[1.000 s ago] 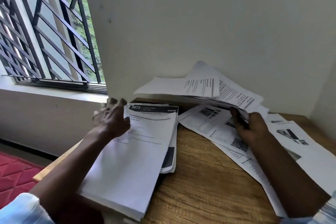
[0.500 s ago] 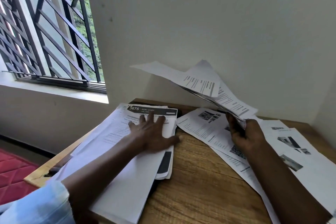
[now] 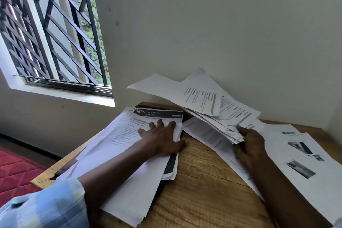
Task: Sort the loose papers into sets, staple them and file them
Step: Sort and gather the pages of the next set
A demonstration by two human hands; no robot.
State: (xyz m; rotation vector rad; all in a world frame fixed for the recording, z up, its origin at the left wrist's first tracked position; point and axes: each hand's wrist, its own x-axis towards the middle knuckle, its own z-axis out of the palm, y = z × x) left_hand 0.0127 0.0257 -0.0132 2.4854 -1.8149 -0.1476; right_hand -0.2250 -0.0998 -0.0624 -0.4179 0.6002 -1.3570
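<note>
Here, the left hand [image 3: 162, 140] lies flat with fingers spread on the stack [image 3: 129, 181] at the left side of the desk [image 3: 203, 190] — pressing its top page. The right hand [image 3: 249, 146] grips a fanned bundle [image 3: 203, 102] by its near edge, the far ends tilted up toward the wall [image 3: 222, 24]. Loose sheets [image 3: 314, 181] lie on the desk beneath and right of it.

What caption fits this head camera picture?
Left hand presses a paper pile; right hand grips a fanned bundle over the desk.
</note>
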